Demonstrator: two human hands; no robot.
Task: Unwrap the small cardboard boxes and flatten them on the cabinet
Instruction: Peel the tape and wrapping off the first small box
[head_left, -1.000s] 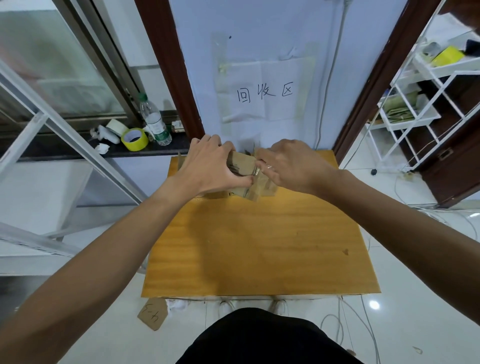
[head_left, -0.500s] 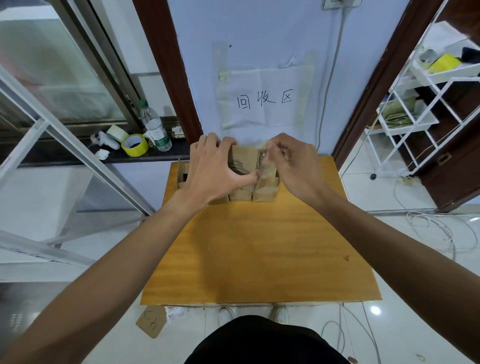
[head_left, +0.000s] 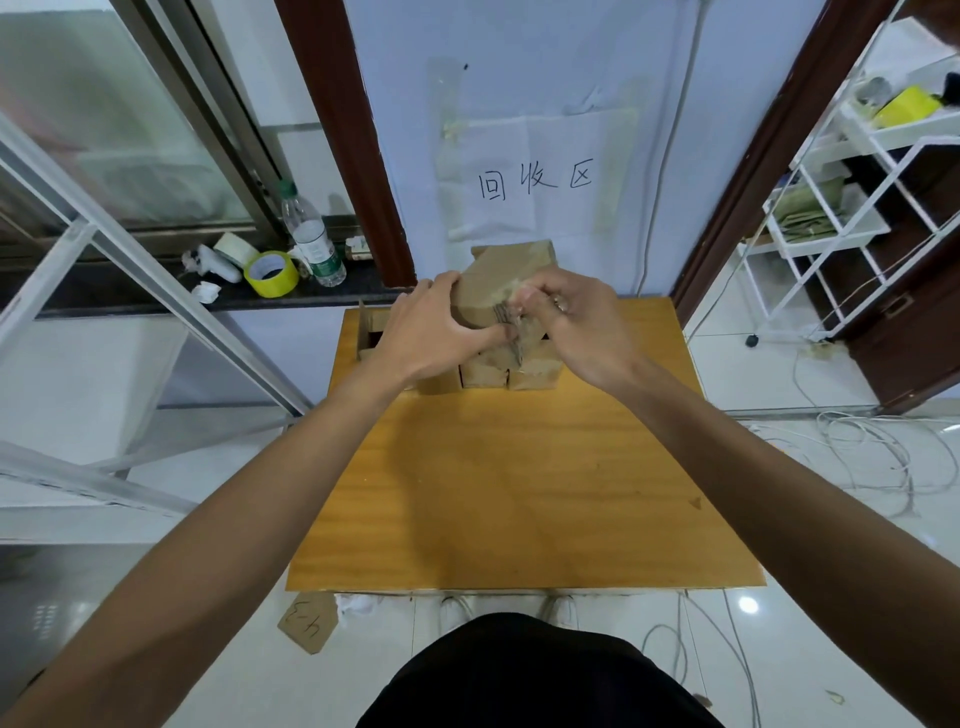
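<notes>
A small brown cardboard box (head_left: 506, 278) is held tilted above the far end of the yellow wooden cabinet top (head_left: 519, 483). My left hand (head_left: 434, 332) grips its left side, thumb across the front face. My right hand (head_left: 576, 322) pinches the clear tape at the box's near right corner. Under the hands a row of small cardboard boxes (head_left: 485, 374) stands on the cabinet. An open box (head_left: 371, 332) sits at the far left corner.
On the dark window sill to the left are a plastic water bottle (head_left: 311, 241) and a yellow tape roll (head_left: 271, 273). A white wire shelf rack (head_left: 852, 197) stands at right. Cables (head_left: 872, 457) lie on the floor. A cardboard scrap (head_left: 307, 621) lies by the cabinet's near left corner.
Both hands have lifted the box higher and tipped it up. My right hand moved from the box's top to its near corner, where it pinches the tape.
</notes>
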